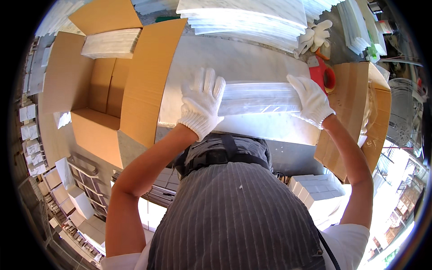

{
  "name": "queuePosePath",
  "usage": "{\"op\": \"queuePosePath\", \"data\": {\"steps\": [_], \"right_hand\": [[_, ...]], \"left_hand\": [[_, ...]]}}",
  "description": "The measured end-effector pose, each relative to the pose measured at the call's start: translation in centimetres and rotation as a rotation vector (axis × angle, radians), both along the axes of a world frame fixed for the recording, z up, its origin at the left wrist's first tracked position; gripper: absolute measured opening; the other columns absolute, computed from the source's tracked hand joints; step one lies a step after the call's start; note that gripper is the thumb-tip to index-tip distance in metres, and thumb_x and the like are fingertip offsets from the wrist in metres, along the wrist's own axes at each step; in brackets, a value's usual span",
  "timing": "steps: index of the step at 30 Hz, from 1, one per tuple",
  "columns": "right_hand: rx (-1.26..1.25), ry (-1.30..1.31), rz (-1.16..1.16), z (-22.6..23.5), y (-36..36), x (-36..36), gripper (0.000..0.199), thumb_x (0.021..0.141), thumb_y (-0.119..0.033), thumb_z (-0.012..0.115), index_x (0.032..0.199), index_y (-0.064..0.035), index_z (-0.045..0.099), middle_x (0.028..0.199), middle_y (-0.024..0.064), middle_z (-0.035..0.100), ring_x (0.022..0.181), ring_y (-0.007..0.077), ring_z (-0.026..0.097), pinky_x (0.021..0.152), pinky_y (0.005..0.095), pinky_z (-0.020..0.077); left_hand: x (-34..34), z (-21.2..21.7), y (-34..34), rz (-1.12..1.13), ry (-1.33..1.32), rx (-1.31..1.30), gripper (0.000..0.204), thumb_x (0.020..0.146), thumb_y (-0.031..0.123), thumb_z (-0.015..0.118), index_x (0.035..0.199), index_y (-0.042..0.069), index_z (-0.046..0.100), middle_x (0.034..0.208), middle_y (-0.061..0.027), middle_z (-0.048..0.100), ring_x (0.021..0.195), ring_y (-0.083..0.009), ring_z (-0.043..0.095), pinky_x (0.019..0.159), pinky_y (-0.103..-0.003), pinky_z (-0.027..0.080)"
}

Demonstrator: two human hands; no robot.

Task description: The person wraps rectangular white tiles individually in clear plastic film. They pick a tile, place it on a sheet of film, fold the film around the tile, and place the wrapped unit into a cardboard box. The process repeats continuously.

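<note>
A pale slab [270, 63] spreads beneath the work, an open box [148, 81] to its left and another box [348, 90] to its right. Between them are the tiles [258, 99], over the slab, gripped at their ends: the left hand [201, 96] with fingers outstretched, the right hand [312, 99] with fingers bent round. This looks like squaring or lifting the stack; the next move probably calls for steady inward pressure, keeping the edges aligned

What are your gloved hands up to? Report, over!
Left white-knit-gloved hand, right white-knit-gloved hand: at opposite ends of glossy, whitish stack of long, flat pieces. Open, brown cardboard box at left. Nothing seen blocking the stack.
</note>
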State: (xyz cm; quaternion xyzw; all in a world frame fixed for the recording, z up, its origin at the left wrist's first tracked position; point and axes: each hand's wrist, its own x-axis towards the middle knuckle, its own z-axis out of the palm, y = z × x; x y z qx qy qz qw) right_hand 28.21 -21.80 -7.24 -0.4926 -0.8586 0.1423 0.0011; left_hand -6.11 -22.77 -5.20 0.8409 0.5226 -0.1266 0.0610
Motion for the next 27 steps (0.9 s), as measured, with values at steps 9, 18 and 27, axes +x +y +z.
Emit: {"op": "queuePosePath", "data": {"steps": [9,18,27], "right_hand": [[-0.046,0.053,0.072,-0.2,0.5,0.5,0.1,0.063,-0.02,0.088,0.148,-0.0125,0.036,0.14,0.0163,0.046,0.134,0.0379,0.041,0.113,0.0435,0.0374],[-0.043,0.28,0.055,-2.0,0.6,1.1,0.076,0.073,-0.008,0.074,0.141,-0.0082,0.041,0.13,0.0181,0.051,0.119,0.0403,0.05,0.101,0.0477,0.0438],[-0.27,0.263,0.02,-1.0,1.9,1.2,0.081,0.068,-0.013,0.079,0.139,-0.0071,0.042,0.131,0.021,0.05,0.12,0.0412,0.048,0.102,0.048,0.0423]], "left_hand": [[0.0,-0.2,0.1,-0.05,0.052,-0.006,0.095,0.067,0.052,0.084,0.139,0.006,0.042,0.152,-0.0196,0.035,0.145,-0.0375,0.031,0.096,-0.052,0.044],[-0.5,-0.2,1.2,0.058,-0.249,-0.221,0.07,0.074,0.026,0.076,0.13,0.004,0.042,0.12,-0.0182,0.052,0.112,-0.0382,0.052,0.074,-0.049,0.056],[0.2,1.9,1.9,0.148,-0.196,-0.389,0.064,0.074,0.024,0.073,0.128,0.006,0.043,0.117,-0.0166,0.052,0.112,-0.0383,0.052,0.076,-0.048,0.057]]}}
